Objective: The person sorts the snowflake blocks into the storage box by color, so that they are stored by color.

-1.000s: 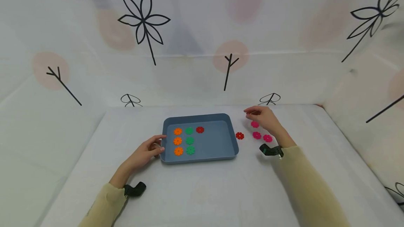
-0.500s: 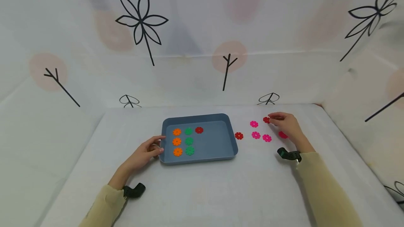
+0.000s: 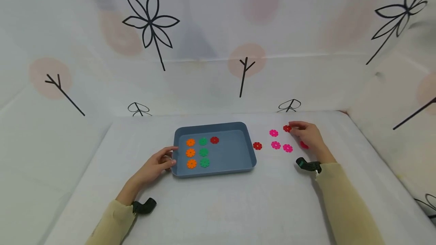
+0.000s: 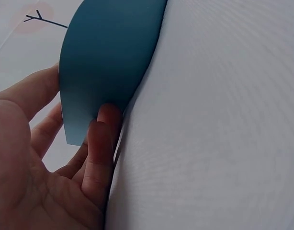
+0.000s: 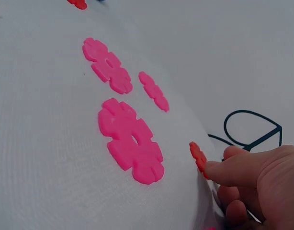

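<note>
My left hand (image 3: 152, 166) holds the left end of the blue-grey tray (image 3: 235, 154), fingers and thumb at its wall. In the left wrist view several fingers (image 4: 99, 153) curl against the tray's outer side (image 4: 108, 52). My right hand (image 3: 311, 138), right of the tray, pinches a red flower-shaped plastic disc (image 3: 287, 128) at its edge. The right wrist view has the thumb on that red disc (image 5: 198, 157), other fingers behind it. Inside the tray lie a column of orange discs (image 3: 190, 152), a column of green discs (image 3: 203, 152) and one red disc (image 3: 214, 140) at the top.
Another red disc (image 3: 257, 146) lies just beyond the tray's right edge. Pink discs (image 3: 275, 145) are spread between it and my right hand. A further reddish-pink disc (image 3: 304, 145) is partly covered by that hand. A patterned cloth backdrop (image 3: 204, 86) rises behind the white table (image 3: 218, 211).
My right hand has moved right from above the pink discs and come down to the far red disc, which it now pinches. The left hand stays on the tray.
</note>
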Demonstrator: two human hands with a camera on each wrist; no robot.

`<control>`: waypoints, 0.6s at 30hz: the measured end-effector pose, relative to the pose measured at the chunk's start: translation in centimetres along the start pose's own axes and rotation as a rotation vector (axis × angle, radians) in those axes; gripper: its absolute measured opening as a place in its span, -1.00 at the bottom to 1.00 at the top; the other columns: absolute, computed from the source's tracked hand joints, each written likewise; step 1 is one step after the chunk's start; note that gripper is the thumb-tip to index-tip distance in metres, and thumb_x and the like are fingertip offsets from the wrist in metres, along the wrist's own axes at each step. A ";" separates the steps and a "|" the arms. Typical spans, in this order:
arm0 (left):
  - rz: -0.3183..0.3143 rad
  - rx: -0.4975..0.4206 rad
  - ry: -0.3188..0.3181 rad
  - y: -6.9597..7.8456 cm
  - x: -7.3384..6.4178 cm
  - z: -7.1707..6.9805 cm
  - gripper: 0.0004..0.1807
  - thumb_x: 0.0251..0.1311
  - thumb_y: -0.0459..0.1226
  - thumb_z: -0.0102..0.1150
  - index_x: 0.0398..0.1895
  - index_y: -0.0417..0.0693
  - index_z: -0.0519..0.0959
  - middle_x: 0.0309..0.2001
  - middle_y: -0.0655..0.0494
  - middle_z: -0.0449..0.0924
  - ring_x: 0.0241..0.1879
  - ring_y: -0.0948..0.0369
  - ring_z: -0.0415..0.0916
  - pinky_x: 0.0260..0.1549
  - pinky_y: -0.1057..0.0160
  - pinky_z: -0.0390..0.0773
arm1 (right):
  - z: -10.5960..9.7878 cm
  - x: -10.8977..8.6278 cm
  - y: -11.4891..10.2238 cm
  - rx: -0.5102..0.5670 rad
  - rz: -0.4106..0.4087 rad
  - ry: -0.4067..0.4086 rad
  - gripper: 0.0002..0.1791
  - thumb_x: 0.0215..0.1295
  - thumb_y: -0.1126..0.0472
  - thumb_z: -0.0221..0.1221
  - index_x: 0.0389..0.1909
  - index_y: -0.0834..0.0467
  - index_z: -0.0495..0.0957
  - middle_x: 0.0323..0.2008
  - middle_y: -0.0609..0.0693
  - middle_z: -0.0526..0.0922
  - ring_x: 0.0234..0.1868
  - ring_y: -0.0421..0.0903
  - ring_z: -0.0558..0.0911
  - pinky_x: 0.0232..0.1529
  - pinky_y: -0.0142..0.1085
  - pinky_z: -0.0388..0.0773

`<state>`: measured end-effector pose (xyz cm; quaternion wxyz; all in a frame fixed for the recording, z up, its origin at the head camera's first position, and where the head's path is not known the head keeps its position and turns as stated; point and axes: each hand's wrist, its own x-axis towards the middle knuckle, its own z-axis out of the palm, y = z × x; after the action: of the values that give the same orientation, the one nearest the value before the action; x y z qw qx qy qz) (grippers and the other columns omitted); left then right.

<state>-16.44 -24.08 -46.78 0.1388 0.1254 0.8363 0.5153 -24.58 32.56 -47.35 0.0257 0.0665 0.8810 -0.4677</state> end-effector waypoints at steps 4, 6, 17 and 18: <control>-0.004 0.010 0.011 -0.2 -0.2 -0.1 -0.41 0.35 -0.16 0.24 0.41 -0.02 0.35 0.12 -0.15 0.39 -0.16 0.05 0.49 -0.25 0.26 0.50 | 0.4 0.0 -0.1 0.013 0.016 0.004 -0.49 0.44 0.15 0.12 0.36 0.19 0.40 0.34 0.30 0.33 0.35 0.29 0.25 0.26 0.11 0.34; -0.004 0.007 0.010 -0.3 -0.2 -0.1 -0.41 0.35 -0.16 0.24 0.41 -0.03 0.36 0.11 -0.16 0.38 -0.17 0.04 0.49 -0.24 0.27 0.51 | 0.5 -0.1 -0.2 0.014 0.037 0.012 -0.48 0.44 0.13 0.14 0.37 0.19 0.40 0.33 0.31 0.32 0.35 0.29 0.24 0.26 0.11 0.33; 0.023 0.017 0.005 -0.3 0.0 0.1 -0.42 0.36 -0.17 0.23 0.40 -0.06 0.36 0.08 -0.16 0.39 -0.19 0.05 0.50 -0.21 0.27 0.52 | 0.8 0.2 -0.2 0.021 0.116 0.058 -0.43 0.41 0.09 0.19 0.38 0.16 0.40 0.32 0.26 0.37 0.37 0.26 0.25 0.28 0.10 0.31; 0.024 0.019 0.005 -0.4 0.1 0.1 -0.42 0.36 -0.17 0.23 0.40 -0.06 0.36 0.08 -0.15 0.39 -0.19 0.05 0.50 -0.21 0.27 0.52 | 0.8 0.2 -0.3 0.012 0.115 0.058 -0.43 0.40 0.09 0.19 0.38 0.17 0.40 0.32 0.26 0.37 0.37 0.27 0.25 0.28 0.11 0.31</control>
<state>-16.49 -24.16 -47.14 0.1292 0.1356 0.8400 0.5093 -24.85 31.77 -47.53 0.0266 0.1306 0.8732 -0.4688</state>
